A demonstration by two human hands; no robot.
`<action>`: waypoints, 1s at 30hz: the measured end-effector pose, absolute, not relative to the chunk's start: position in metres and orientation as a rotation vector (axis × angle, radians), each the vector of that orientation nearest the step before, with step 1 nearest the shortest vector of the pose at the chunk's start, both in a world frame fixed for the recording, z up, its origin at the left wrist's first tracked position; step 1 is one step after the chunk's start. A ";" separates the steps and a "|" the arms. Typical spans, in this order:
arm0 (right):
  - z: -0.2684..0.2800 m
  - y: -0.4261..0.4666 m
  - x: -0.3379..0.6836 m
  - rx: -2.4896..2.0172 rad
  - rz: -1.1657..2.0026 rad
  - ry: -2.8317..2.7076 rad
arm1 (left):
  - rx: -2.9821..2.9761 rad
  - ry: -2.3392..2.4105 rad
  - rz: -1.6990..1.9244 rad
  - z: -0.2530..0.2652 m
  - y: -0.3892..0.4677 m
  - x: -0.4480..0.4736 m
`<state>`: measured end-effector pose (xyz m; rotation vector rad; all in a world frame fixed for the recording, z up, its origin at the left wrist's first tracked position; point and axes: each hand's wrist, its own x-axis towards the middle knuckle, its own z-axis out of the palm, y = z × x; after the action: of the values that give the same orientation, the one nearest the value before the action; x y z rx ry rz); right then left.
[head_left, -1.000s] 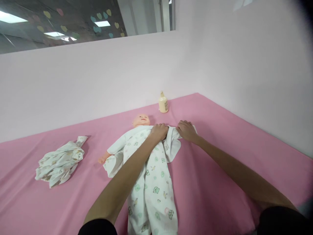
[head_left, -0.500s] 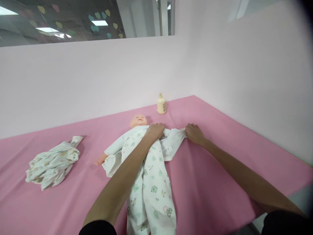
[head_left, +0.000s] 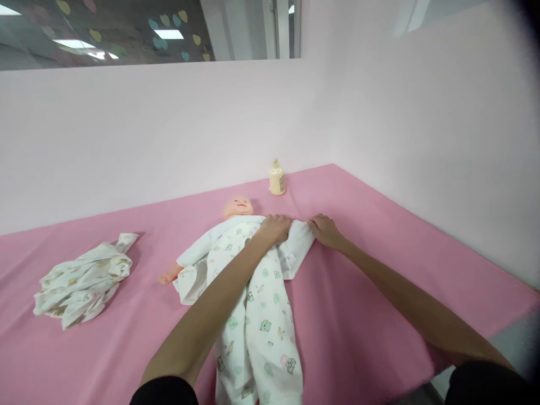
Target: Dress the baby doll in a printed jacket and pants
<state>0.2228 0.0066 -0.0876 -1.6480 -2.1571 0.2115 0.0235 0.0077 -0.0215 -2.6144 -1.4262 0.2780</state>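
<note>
A baby doll (head_left: 238, 206) lies on its back on the pink table cover (head_left: 358, 315), its head toward the wall. It wears a white printed garment with long legs (head_left: 270, 326) and a white long-sleeved top (head_left: 202, 247). One doll hand (head_left: 171, 274) sticks out of the sleeve at picture left. My left hand (head_left: 276, 228) is closed on the other sleeve near the doll's shoulder. My right hand (head_left: 327, 230) pinches the outer end of that sleeve (head_left: 297, 239). The doll's arm on this side is hidden.
A crumpled white printed cloth (head_left: 86, 281) lies on the left of the table. A cream pump bottle (head_left: 277, 179) stands behind the doll, near the white wall (head_left: 169, 129). A window (head_left: 105, 34) with heart stickers is set above. The table's edge shows at lower right.
My left hand has slid to the right along the sleeve. My right hand has come a little to the left, so the hands are closer together. The view has shifted slightly.
</note>
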 end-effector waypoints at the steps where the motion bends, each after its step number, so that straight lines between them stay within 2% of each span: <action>1: -0.087 0.007 0.220 -1.635 0.241 -2.143 | -2.626 -1.409 0.270 -0.024 0.009 0.025; 8: -0.090 0.016 0.211 -1.410 0.539 -2.037 | -2.653 -1.367 0.247 -0.028 0.013 0.028; 17: -0.091 0.014 0.223 -1.214 0.416 -2.013 | -2.660 -1.351 0.246 -0.015 0.006 0.027; 30: -0.093 0.002 0.244 -1.278 0.730 -1.794 | -2.734 -1.436 0.209 -0.001 0.007 0.018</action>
<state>0.2442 0.0025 -0.0932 -1.2777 -1.7939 0.7295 0.0178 0.0074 -0.0006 -2.7343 -1.4362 0.2094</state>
